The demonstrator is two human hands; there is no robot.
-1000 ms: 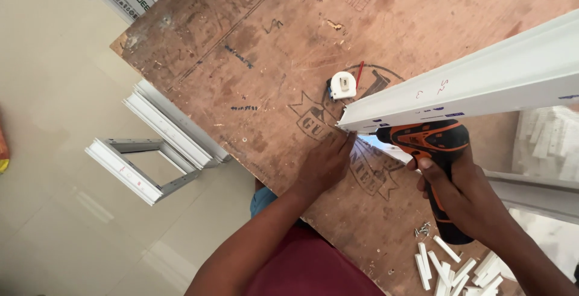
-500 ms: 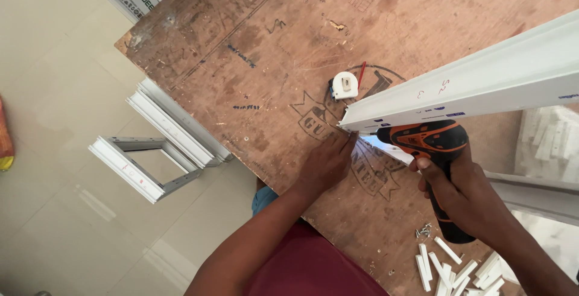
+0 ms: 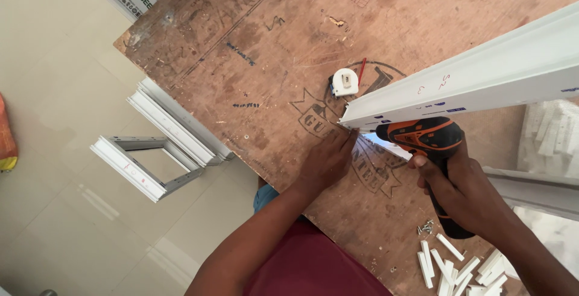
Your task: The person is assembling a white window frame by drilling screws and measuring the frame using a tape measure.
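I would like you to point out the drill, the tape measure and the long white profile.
drill [image 3: 425, 136]: head view, on its orange body.
tape measure [image 3: 345, 82]: head view, on its white case.
long white profile [image 3: 476, 79]: head view, on its upper face, near the middle.

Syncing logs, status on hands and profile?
Left hand flat by white profile end. Right hand grips orange drill at profile. Tape measure nearby, clear.

Bright, even daylight, soft short shadows under the white profile [image 3: 476, 79] and hands, faint sheen on the pale floor tiles [image 3: 54, 91] — sharp focus throughout, slight wide-angle stretch at the edges
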